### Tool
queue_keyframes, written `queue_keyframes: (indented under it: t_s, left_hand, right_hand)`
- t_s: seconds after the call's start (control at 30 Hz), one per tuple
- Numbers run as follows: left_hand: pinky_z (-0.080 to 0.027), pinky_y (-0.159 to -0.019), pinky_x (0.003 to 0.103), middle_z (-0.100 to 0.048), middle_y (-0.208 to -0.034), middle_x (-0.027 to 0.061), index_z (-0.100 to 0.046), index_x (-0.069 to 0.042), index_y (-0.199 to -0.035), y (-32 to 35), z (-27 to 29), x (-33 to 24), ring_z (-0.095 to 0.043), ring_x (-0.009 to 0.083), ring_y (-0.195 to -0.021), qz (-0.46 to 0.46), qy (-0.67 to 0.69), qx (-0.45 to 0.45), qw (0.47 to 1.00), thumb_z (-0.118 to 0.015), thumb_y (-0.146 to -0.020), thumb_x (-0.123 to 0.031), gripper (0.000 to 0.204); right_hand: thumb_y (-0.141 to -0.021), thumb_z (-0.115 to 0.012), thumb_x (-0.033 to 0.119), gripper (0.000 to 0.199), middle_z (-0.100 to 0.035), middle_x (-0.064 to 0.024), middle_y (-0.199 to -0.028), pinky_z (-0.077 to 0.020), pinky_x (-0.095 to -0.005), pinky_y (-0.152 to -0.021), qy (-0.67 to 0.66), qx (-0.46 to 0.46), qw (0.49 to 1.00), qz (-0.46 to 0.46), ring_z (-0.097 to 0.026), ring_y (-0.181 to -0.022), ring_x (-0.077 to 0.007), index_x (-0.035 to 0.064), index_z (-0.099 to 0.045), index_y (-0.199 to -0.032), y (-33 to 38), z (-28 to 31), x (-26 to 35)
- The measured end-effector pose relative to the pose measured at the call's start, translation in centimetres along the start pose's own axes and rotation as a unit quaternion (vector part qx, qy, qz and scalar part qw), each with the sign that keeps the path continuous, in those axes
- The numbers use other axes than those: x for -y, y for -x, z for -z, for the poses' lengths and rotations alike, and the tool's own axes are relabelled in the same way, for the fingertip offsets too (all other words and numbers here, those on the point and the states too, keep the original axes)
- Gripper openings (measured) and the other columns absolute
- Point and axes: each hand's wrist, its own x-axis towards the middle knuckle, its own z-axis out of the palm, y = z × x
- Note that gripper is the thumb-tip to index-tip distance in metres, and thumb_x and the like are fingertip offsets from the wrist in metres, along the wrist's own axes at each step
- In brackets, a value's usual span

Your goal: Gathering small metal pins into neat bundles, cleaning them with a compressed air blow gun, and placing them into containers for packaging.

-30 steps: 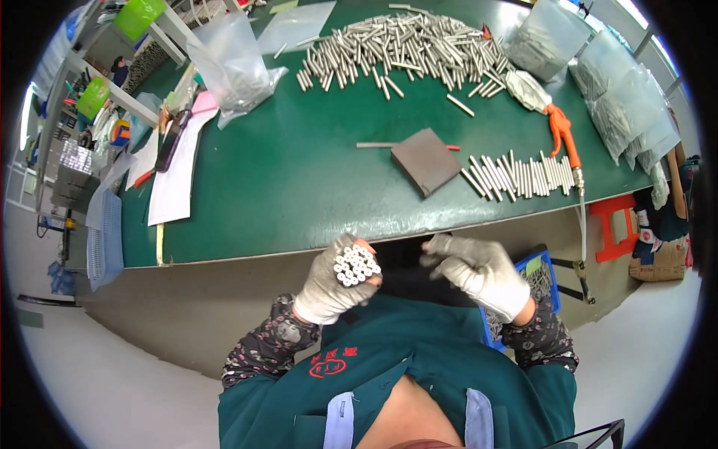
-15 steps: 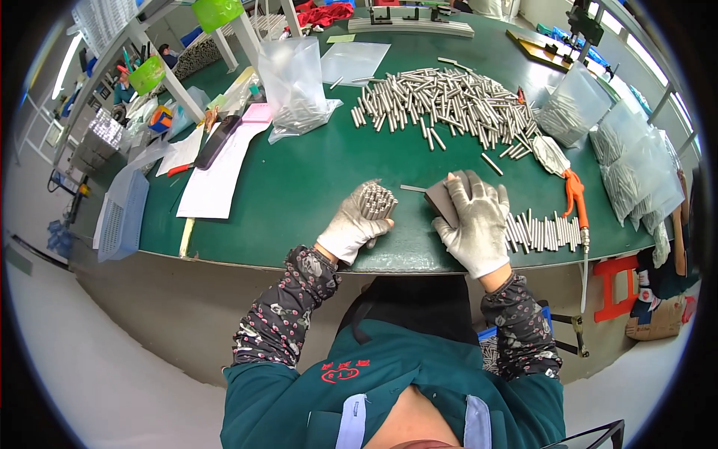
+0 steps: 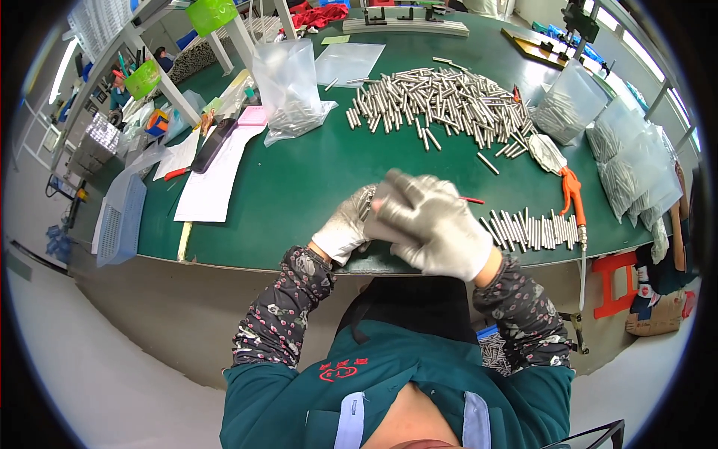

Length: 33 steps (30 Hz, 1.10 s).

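My left hand (image 3: 344,230), in a dirty white glove, is closed round a bundle of short metal pins, mostly hidden now behind the other hand. My gloved right hand (image 3: 441,230) is slightly blurred and grips a grey-brown block (image 3: 380,229). The block lies against or just over the bundle's end; which one I cannot tell. Right of my hands, a row of loose pins (image 3: 535,230) lies side by side near the table edge. A thin red stick (image 3: 473,200) pokes out beyond my right hand.
A large heap of metal pins (image 3: 441,105) covers the table's far middle. An orange air gun (image 3: 572,196) lies at the right, near plastic bags of pins (image 3: 624,165). Leftward are another bag (image 3: 288,93), papers (image 3: 213,183) and a blue basket (image 3: 123,221).
My right hand has moved left with the block, from beside the bundle onto or over it. The red stick has come into view. My left hand keeps its hold in nearly the same place.
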Motion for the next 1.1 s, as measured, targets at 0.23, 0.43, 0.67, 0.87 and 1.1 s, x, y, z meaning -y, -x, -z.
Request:
queue_keyframes:
  t_s: [0.23, 0.43, 0.67, 0.87, 1.1]
  left_hand:
    - [-0.04, -0.041, 0.016, -0.056, -0.101, 0.0019, -0.033, -0.004, -0.129, 0.4, -0.3, -1.2, -0.054, 0.0068, -0.071, -0.011, 0.019, 0.015, 1.0, -0.07, -0.068, -0.001, 0.072]
    - [-0.038, -0.039, 0.017, -0.054, -0.091, 0.0028, -0.028, -0.003, -0.13, 0.4, -1.0, -0.5, -0.052, 0.0078, -0.064, -0.026, 0.05, -0.033, 0.998, -0.069, -0.067, 0.003, 0.075]
    - [-0.035, -0.038, 0.018, -0.051, -0.084, 0.0031, -0.025, 0.0, -0.13, 0.6, -0.7, -1.0, -0.05, 0.0083, -0.061, -0.023, 0.049, -0.035, 0.998, -0.069, -0.067, 0.004, 0.078]
    - [-0.037, -0.039, 0.018, -0.052, -0.092, 0.0029, -0.026, -0.003, -0.132, -0.1, -0.5, -0.8, -0.055, 0.0106, -0.065, -0.01, 0.067, -0.068, 0.995, -0.07, -0.068, 0.001, 0.078]
    - [-0.039, -0.039, 0.018, -0.056, -0.104, 0.0046, -0.03, -0.005, -0.13, -0.2, 2.9, -10.1, -0.058, 0.0116, -0.071, -0.074, -0.105, -0.142, 0.982, -0.067, -0.071, -0.001, 0.07]
  right_hand:
    - [-0.069, -0.062, 0.026, 0.04, -0.054, -0.0233, -0.11, -0.043, -0.042, -0.076, 0.073, -0.097, 0.992, -0.034, -0.054, -0.09, -0.0338, 0.0089, -0.06, -0.106, -0.1, -0.2, -1.1]
    - [-0.064, -0.061, 0.02, 0.047, -0.051, -0.0241, -0.116, -0.0402, -0.0412, -0.088, 0.124, -0.142, 0.954, -0.233, -0.051, -0.101, -0.0361, 0.0059, -0.059, -0.109, 1.0, 0.4, -3.4]
    - [-0.065, -0.061, 0.024, 0.047, -0.047, -0.0215, -0.119, -0.0414, -0.0424, -0.081, 0.105, -0.093, 0.968, -0.207, -0.051, -0.098, -0.0335, 0.0108, -0.057, -0.109, 4.1, -2.6, -1.9]
    - [-0.065, -0.062, 0.029, 0.052, -0.042, -0.0232, -0.126, -0.0391, -0.043, -0.082, 0.134, -0.042, 0.975, -0.173, -0.047, -0.106, -0.0347, 0.0133, -0.054, -0.114, 5.9, -3.8, -1.3]
    - [-0.065, -0.063, 0.031, 0.056, -0.039, -0.0251, -0.129, -0.0383, -0.0454, -0.084, 0.107, -0.02, 0.975, -0.195, -0.046, -0.108, -0.0362, 0.0136, -0.054, -0.117, 6.3, -3.8, -1.0]
